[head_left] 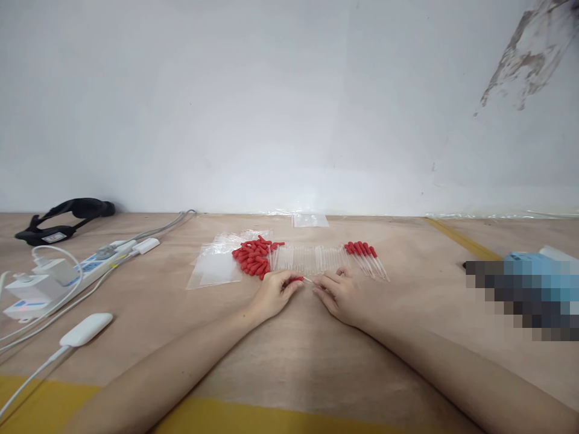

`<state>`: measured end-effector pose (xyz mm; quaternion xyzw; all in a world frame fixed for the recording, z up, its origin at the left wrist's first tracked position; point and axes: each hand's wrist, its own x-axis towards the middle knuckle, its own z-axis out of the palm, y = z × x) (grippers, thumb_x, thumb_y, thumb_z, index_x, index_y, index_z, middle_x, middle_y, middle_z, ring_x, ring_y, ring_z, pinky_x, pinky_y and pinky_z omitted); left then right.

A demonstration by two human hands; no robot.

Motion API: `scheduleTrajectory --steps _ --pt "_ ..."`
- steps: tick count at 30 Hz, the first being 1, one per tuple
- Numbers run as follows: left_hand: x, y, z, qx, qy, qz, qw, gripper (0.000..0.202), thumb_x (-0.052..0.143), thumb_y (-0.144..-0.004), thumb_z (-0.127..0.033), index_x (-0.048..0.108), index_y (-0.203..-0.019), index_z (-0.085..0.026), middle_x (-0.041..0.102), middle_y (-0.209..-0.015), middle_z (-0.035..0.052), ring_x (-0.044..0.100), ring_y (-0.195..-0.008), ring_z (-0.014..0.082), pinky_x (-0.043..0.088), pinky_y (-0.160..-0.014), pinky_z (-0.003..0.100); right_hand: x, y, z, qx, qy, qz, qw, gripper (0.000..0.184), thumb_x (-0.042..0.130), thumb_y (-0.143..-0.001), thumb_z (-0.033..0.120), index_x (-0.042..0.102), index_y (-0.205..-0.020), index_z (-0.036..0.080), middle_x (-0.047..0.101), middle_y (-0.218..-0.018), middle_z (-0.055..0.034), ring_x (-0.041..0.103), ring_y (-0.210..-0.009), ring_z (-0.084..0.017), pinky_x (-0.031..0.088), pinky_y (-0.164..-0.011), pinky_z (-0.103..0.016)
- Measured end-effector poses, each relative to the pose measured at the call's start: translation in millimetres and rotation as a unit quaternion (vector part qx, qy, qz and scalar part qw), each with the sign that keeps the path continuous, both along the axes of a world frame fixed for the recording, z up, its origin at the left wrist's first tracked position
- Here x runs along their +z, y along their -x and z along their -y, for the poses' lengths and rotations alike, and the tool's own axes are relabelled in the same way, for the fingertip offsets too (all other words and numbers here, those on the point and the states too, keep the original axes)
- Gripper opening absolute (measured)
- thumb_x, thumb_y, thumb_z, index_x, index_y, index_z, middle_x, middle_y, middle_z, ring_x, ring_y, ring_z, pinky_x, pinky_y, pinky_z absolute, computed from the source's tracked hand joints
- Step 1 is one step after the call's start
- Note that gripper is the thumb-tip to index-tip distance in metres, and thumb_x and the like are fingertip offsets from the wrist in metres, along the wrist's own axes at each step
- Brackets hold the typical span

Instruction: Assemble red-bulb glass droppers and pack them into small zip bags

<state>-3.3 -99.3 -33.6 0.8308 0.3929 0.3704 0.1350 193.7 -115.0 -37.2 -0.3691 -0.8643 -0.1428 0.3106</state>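
Observation:
My left hand (274,293) is pinched on a small red rubber bulb (297,279). My right hand (338,294) faces it, fingers closed on a thin clear glass tube (309,280) whose end meets the bulb. Behind the hands lies a heap of loose red bulbs (253,257), a row of bare clear tubes (310,258), and to the right several finished droppers with red bulbs (365,255). Clear plastic bags (216,267) lie left of the heap.
A wooden table (289,355) runs to a white wall. At the left are a power strip (93,265) with chargers and cables, a white device (85,329) and a black strap (67,217). A small bag (310,220) lies at the back. A blurred blue object (529,295) sits right.

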Motion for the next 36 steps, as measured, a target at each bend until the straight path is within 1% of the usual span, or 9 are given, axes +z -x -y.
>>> scheduleTrajectory --steps 6,10,13,15,19,24,28,32,36 --pt "0.1 6 -1 -0.045 -0.001 0.023 0.999 0.013 0.051 -0.082 -0.024 0.063 -0.086 -0.018 0.066 -0.079 0.0018 0.059 -0.071 0.0131 0.045 -0.065 0.023 7.1 -2 4 0.026 0.043 0.001 0.999 0.023 0.039 -0.088 0.026 0.061 -0.089 0.022 0.064 -0.078 -0.0002 0.055 -0.066 -0.009 0.03 -0.071 -0.028" --pt "-0.1 7 2 -0.075 -0.004 -0.013 0.997 0.015 0.05 -0.083 -0.025 0.063 -0.084 -0.018 0.065 -0.08 0.0024 0.059 -0.073 0.0133 0.045 -0.067 0.023 11.3 -6 2 0.039 0.042 0.007 0.998 0.022 0.042 -0.087 0.026 0.063 -0.088 0.023 0.065 -0.08 0.0 0.055 -0.068 -0.009 0.027 -0.072 -0.029" --pt "-0.4 6 3 -0.069 -0.006 -0.045 0.997 0.017 0.049 -0.083 -0.025 0.064 -0.085 -0.018 0.065 -0.079 0.0021 0.058 -0.071 0.0129 0.045 -0.066 0.023 10.9 -6 1 0.031 0.038 0.021 0.999 0.023 0.042 -0.087 0.026 0.064 -0.086 0.023 0.065 -0.078 -0.001 0.054 -0.068 -0.01 0.026 -0.072 -0.031" --pt "-0.9 4 3 -0.064 -0.005 -0.05 0.997 0.018 0.048 -0.084 -0.025 0.064 -0.09 -0.019 0.066 -0.082 0.002 0.059 -0.073 0.0133 0.045 -0.067 0.023 9.7 -4 2 0.016 0.037 0.023 0.999 0.024 0.041 -0.087 0.025 0.064 -0.085 0.022 0.064 -0.077 -0.0017 0.053 -0.068 -0.011 0.025 -0.073 -0.031" --pt "-3.8 4 0 -0.047 0.006 -0.018 0.999 0.021 0.051 -0.082 -0.024 0.061 -0.099 -0.02 0.068 -0.092 0.0028 0.063 -0.078 0.0142 0.048 -0.071 0.025 7.4 0 2 -0.005 0.052 0.014 0.999 0.026 0.038 -0.088 0.024 0.063 -0.086 0.02 0.062 -0.075 -0.002 0.052 -0.068 -0.012 0.025 -0.071 -0.03" --pt "-8.2 5 1 -0.054 0.022 0.008 0.998 0.025 0.056 -0.078 -0.026 0.059 -0.103 -0.019 0.069 -0.086 0.0033 0.065 -0.078 0.0156 0.05 -0.072 0.027 8.1 1 2 0.005 0.06 0.037 0.998 0.027 0.037 -0.087 0.025 0.062 -0.079 0.018 0.062 -0.071 -0.0021 0.051 -0.062 -0.011 0.025 -0.069 -0.03" --pt "-10.8 5 1 -0.062 0.002 -0.001 0.998 0.028 0.057 -0.078 -0.026 0.057 -0.104 -0.019 0.069 -0.088 0.0038 0.064 -0.08 0.0152 0.05 -0.073 0.027 8.9 3 2 0.015 0.088 0.052 0.995 0.027 0.037 -0.088 0.025 0.061 -0.076 0.019 0.063 -0.072 -0.0016 0.053 -0.063 -0.011 0.025 -0.067 -0.029" --pt "-13.4 4 1 -0.069 -0.029 -0.013 0.997 0.026 0.056 -0.078 -0.027 0.058 -0.103 -0.02 0.068 -0.092 0.0036 0.064 -0.083 0.0148 0.049 -0.074 0.026 7.8 7 1 0.029 0.131 0.042 0.99 0.024 0.036 -0.088 0.023 0.06 -0.085 0.022 0.065 -0.083 -0.0007 0.055 -0.071 -0.012 0.025 -0.067 -0.028" --pt "-15.3 3 -1 -0.084 -0.066 -0.016 0.994 0.025 0.053 -0.08 -0.029 0.057 -0.104 -0.02 0.067 -0.095 0.0041 0.063 -0.085 0.0145 0.049 -0.076 0.025 4.8 9 -3 0.027 0.164 0.041 0.985 0.024 0.036 -0.088 0.022 0.058 -0.078 0.02 0.065 -0.081 0.0001 0.057 -0.073 -0.013 0.027 -0.068 -0.028"
